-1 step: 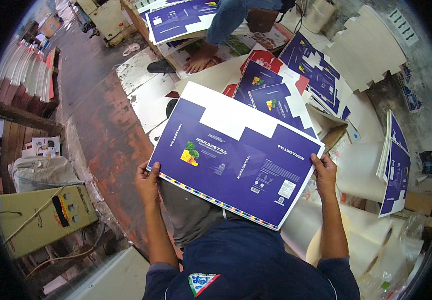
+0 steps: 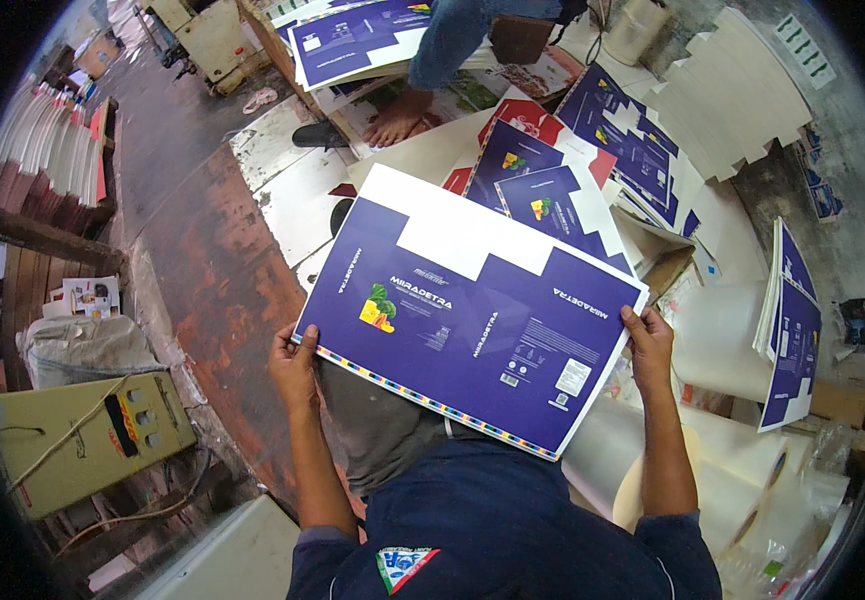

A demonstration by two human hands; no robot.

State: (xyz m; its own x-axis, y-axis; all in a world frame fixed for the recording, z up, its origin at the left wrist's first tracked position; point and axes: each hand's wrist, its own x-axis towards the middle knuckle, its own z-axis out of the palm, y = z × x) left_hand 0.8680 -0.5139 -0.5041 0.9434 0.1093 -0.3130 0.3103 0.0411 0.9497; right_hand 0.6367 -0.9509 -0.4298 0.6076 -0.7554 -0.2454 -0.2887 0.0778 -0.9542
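Note:
A printed sheet (image 2: 472,330), purple with a stepped white area along its far side, lies tilted across my lap. Vegetable pictures and small text blocks show on it, and a strip of coloured squares runs along its near edge. My left hand (image 2: 295,365) pinches the left corner, thumb on top. At the right edge my right hand (image 2: 649,340) grips the sheet the same way. The fingers beneath the sheet are partly hidden. Whether it is one sheet or a thin stack, I cannot tell.
More purple printed sheets (image 2: 617,140) lie in piles ahead, beside another person's bare foot (image 2: 399,115). Large rolls of film (image 2: 717,340) lie at the right. On the left are a beige metal box (image 2: 82,440) with a cord and stacked paper (image 2: 52,140) on a wooden rack.

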